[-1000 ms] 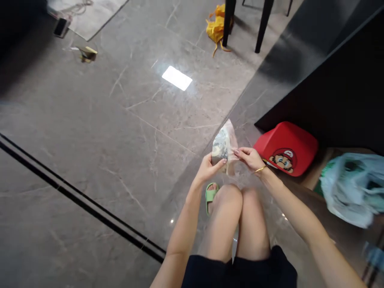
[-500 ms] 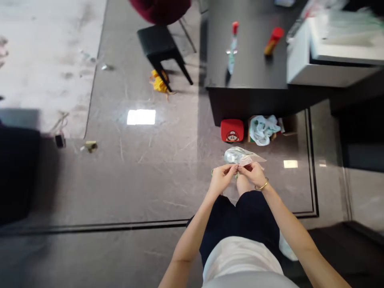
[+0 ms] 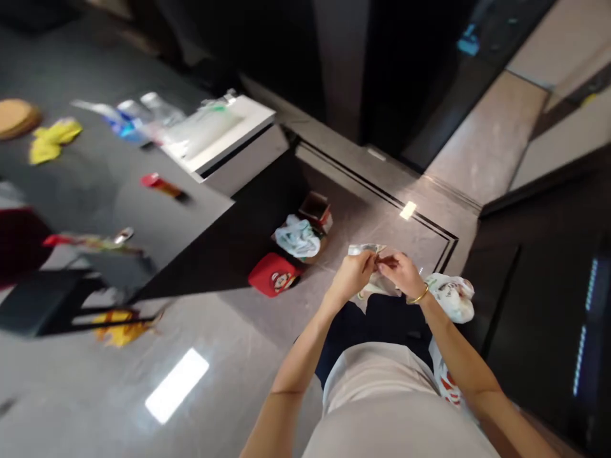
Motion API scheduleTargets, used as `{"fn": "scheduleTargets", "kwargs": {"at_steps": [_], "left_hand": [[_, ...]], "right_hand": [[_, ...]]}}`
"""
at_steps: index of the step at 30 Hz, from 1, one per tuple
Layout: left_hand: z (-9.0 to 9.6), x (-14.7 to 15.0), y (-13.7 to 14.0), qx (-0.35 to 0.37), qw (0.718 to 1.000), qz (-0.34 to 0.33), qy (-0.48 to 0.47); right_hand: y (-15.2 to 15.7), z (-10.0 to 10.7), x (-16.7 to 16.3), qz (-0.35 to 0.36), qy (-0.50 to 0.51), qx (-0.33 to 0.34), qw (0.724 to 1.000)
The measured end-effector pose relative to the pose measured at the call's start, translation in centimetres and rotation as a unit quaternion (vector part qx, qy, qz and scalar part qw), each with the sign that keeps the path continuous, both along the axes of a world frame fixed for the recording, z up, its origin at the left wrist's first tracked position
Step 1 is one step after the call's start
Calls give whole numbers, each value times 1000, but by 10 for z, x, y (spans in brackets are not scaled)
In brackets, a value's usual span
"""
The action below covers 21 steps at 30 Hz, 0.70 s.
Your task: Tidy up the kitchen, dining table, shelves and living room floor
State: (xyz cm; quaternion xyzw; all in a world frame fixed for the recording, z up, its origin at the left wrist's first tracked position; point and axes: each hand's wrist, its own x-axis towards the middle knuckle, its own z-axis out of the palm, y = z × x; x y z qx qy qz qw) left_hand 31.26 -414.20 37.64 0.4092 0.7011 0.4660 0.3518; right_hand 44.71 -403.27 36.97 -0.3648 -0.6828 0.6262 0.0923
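My left hand (image 3: 352,277) and my right hand (image 3: 401,275) meet in front of my body, fingertips pinched close together. Between them is a thin, clear plastic bag (image 3: 365,249); part of it shows above the fingers and part hangs below. The exact spot where the fingertips grip it is blurred. A gold bangle (image 3: 418,294) circles my right wrist. Just right of that wrist a white plastic bag (image 3: 451,298) with printing bulges out.
A red case with a cartoon face (image 3: 273,275) and a box holding a crumpled pale bag (image 3: 298,237) stand on the floor beside the dark table (image 3: 191,222). On the table are a white box (image 3: 248,162) and a red-capped tube (image 3: 162,184). Dark cabinets (image 3: 539,305) rise at right.
My view has swung to the right, bringing the cabinets and the white printed bag in. Both hands keep their pinch on the clear bag, which now sits lower and closer around the fingers.
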Motion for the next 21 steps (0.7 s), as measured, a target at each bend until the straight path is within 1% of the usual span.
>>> {"fn": "scheduleTargets", "kwargs": {"at_steps": [2, 4, 7, 10, 14, 16, 19, 21], "left_hand": [[13, 24, 67, 29, 998, -49, -5], [27, 50, 124, 46, 994, -102, 13], [46, 89, 193, 52, 982, -175, 52], [60, 126, 251, 52, 969, -233, 67], [71, 176, 315, 60, 958, -275, 48], [71, 198, 343, 64, 952, -297, 41], [60, 225, 382, 65, 939, -334, 53], [45, 240, 412, 66, 931, -351, 68]], "right_hand": [[54, 20, 32, -64, 29, -1, 998], [100, 39, 64, -122, 36, 14, 992], [155, 59, 109, -200, 24, 49, 978], [192, 70, 152, -252, 43, 71, 964], [224, 73, 203, -307, 124, 49, 942], [239, 70, 225, -348, 132, 55, 926], [269, 58, 251, -402, 90, 98, 906], [298, 49, 266, -401, 43, 146, 903]]}}
